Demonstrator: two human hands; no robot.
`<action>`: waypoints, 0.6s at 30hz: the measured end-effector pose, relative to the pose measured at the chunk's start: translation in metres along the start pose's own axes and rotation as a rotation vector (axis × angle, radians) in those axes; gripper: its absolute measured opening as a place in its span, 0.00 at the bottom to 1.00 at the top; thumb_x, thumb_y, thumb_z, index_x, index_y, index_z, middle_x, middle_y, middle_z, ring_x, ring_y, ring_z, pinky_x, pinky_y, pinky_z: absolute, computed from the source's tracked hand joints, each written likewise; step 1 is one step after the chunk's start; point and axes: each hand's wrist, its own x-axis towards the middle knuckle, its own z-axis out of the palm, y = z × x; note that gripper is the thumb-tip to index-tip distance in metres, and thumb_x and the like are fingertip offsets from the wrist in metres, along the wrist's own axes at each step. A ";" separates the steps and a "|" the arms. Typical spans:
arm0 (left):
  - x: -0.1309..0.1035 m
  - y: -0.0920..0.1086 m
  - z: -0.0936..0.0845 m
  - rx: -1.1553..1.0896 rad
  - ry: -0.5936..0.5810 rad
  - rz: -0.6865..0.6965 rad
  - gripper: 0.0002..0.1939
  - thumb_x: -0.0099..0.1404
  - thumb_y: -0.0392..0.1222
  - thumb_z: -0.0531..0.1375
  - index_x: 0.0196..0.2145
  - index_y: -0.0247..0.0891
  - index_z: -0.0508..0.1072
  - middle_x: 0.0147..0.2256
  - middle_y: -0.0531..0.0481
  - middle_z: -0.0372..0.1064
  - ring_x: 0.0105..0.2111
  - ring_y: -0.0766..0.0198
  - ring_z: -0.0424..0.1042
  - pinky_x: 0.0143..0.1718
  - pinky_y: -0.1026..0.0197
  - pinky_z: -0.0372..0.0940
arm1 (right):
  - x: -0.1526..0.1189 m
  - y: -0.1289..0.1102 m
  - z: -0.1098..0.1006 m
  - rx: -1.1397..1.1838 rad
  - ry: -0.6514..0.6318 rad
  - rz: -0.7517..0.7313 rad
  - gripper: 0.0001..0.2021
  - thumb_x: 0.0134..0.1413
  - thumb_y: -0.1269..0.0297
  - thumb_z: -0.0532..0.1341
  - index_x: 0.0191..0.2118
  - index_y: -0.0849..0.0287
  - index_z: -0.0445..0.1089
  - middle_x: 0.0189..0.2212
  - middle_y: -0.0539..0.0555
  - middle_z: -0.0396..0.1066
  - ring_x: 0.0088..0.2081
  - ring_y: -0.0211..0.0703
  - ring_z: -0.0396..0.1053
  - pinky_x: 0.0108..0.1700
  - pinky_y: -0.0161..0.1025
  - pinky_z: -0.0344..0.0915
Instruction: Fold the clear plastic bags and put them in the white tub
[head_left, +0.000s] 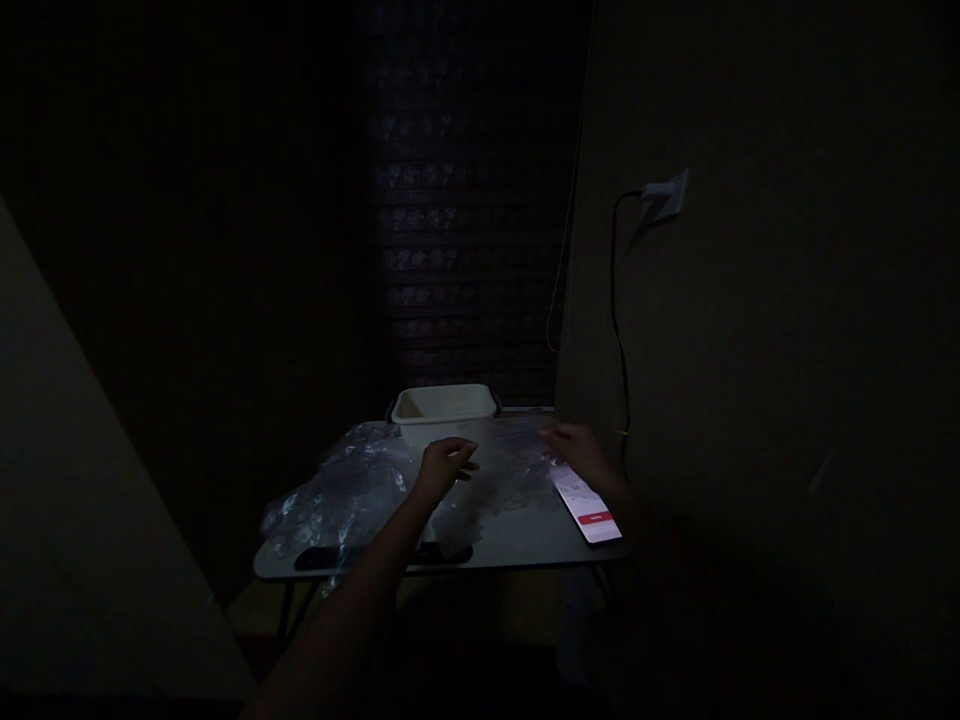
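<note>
Over the middle of the small table, my left hand (448,465) has its thumb and fingers pinched together on a thin piece of clear plastic (459,515), which hangs below it. My right hand (576,447) is raised at the table's right side, just above the far end of a phone (589,510) with a lit screen. Its fingers are bent and smeared by motion, so whether they hold the plastic is unclear. A crumpled heap of clear plastic (337,490) covers the left of the table. Behind my left hand stands a white tub (444,402) with dark side handles.
The room is very dark. The folding table (517,540) has a dark slot along its near edge. A black cable (616,320) runs down the right wall from a plug at the outlet (667,195). Behind the table hangs a patterned blind (427,260) with a loop of cord.
</note>
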 end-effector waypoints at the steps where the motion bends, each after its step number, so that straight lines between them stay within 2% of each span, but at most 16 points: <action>1: 0.001 0.000 0.000 0.000 0.016 0.048 0.11 0.44 0.43 0.56 0.24 0.31 0.67 0.23 0.48 0.65 0.23 0.63 0.67 0.17 0.66 0.60 | -0.001 -0.001 -0.001 0.041 0.016 -0.018 0.12 0.37 0.62 0.53 0.27 0.64 0.66 0.22 0.53 0.67 0.24 0.38 0.64 0.20 0.31 0.57; 4: 0.002 0.002 -0.001 0.088 0.036 0.265 0.10 0.46 0.43 0.55 0.25 0.33 0.68 0.29 0.47 0.66 0.30 0.62 0.66 0.27 0.62 0.63 | -0.004 -0.002 -0.004 0.109 0.067 -0.121 0.12 0.35 0.61 0.54 0.28 0.63 0.67 0.26 0.54 0.68 0.30 0.40 0.64 0.28 0.36 0.61; 7: -0.003 0.007 -0.002 0.228 0.047 0.497 0.09 0.49 0.41 0.53 0.25 0.35 0.69 0.34 0.47 0.65 0.35 0.63 0.64 0.36 0.60 0.59 | -0.008 0.001 -0.009 0.132 0.080 -0.306 0.10 0.36 0.62 0.55 0.28 0.60 0.67 0.33 0.54 0.66 0.36 0.41 0.62 0.38 0.39 0.58; 9: -0.008 0.012 -0.003 0.314 0.051 0.588 0.08 0.50 0.40 0.52 0.25 0.36 0.69 0.37 0.47 0.64 0.36 0.64 0.63 0.39 0.61 0.57 | -0.011 0.003 -0.012 0.117 0.076 -0.385 0.10 0.37 0.61 0.54 0.28 0.59 0.67 0.37 0.54 0.64 0.40 0.41 0.60 0.41 0.40 0.57; 13: -0.015 0.012 -0.007 0.467 -0.012 0.655 0.08 0.50 0.40 0.52 0.26 0.36 0.69 0.40 0.47 0.62 0.38 0.63 0.62 0.40 0.61 0.56 | -0.018 0.013 -0.015 -0.042 0.014 -0.473 0.09 0.40 0.62 0.53 0.28 0.58 0.67 0.39 0.53 0.62 0.42 0.40 0.58 0.44 0.41 0.54; 18: -0.017 -0.019 -0.016 0.669 -0.201 0.590 0.10 0.52 0.38 0.50 0.29 0.36 0.69 0.43 0.46 0.58 0.41 0.64 0.59 0.41 0.63 0.54 | -0.027 0.040 -0.011 -0.356 -0.113 -0.525 0.09 0.41 0.66 0.51 0.28 0.56 0.67 0.38 0.52 0.63 0.43 0.40 0.56 0.45 0.41 0.52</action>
